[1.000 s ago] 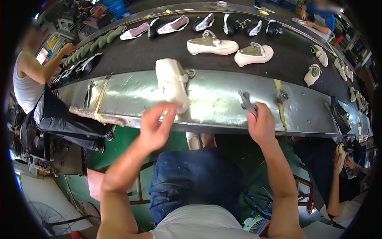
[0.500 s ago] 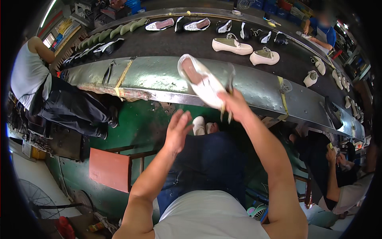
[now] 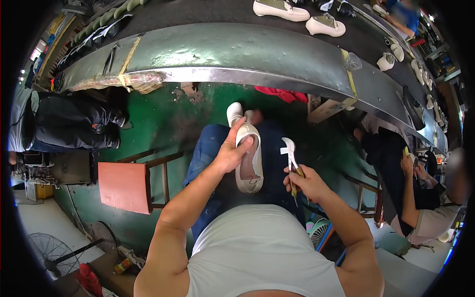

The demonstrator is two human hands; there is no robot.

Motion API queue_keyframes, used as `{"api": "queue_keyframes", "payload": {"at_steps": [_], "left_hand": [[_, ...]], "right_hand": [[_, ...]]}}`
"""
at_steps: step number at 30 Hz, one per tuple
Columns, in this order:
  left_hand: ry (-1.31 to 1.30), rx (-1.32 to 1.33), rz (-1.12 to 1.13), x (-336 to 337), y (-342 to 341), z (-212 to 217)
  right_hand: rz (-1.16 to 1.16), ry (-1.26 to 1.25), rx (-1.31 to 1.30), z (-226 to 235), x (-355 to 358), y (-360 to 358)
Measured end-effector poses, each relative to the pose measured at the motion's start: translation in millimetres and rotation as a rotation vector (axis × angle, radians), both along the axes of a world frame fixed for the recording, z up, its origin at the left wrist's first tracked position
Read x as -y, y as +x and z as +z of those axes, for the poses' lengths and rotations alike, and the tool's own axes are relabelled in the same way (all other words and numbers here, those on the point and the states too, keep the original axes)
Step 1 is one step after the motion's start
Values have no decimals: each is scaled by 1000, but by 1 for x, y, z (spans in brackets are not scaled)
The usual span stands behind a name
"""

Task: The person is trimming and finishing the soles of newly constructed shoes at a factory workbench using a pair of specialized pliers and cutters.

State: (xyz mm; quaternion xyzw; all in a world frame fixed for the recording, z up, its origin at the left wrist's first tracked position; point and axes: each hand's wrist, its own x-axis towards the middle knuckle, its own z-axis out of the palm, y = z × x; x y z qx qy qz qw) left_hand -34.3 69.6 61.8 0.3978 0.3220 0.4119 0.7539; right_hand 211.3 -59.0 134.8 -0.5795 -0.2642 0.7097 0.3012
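Observation:
My left hand [image 3: 230, 152] is closed on a cream loafer [image 3: 251, 184] above my lap, its thumb inside the opening at the toe end. The shoe's brown-pink inside faces up, and its heel end points toward me. To its right, my right hand [image 3: 310, 184] grips metal shoemaker's pincers [image 3: 290, 154], jaws pointing up and away from the shoe. A thin tool with a yellowish handle [image 3: 294, 190] also shows below those fingers; its kind is partly hidden. The pincers do not touch the shoe.
Ahead runs a metal-edged bench [image 3: 208, 54] with a dark belt, bearing cream shoes [image 3: 325, 25] and dark ones. A reddish stool [image 3: 123, 187] stands at left. People sit on both sides. A fan [image 3: 47, 255] is at lower left, a red cloth [image 3: 282, 94] under the bench.
The cream loafer has passed from my right hand to my left and come down from the bench edge to my lap. My right hand has drawn back, keeping the pincers. The view has tilted down.

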Motion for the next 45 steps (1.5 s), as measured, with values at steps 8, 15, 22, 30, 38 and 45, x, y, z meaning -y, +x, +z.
{"api": "queue_keyframes", "payload": {"at_steps": [8, 15, 22, 30, 38, 45], "left_hand": [[-9, -32, -174, 6, 1, -4], [140, -56, -53, 14, -7, 7], [945, -424, -291, 54, -13, 45], [975, -504, -247, 80, -26, 44], [970, -637, -322, 80, -35, 39], [917, -677, -369, 74, -32, 46]], "right_hand": [[353, 334, 248, -6, -12, -27], [296, 851, 381, 3, -14, -25], [27, 806, 200, -27, -39, -51], [145, 761, 197, -41, -16, -66], [102, 738, 122, -42, -23, -73], [77, 724, 83, -45, -34, -73]]}}
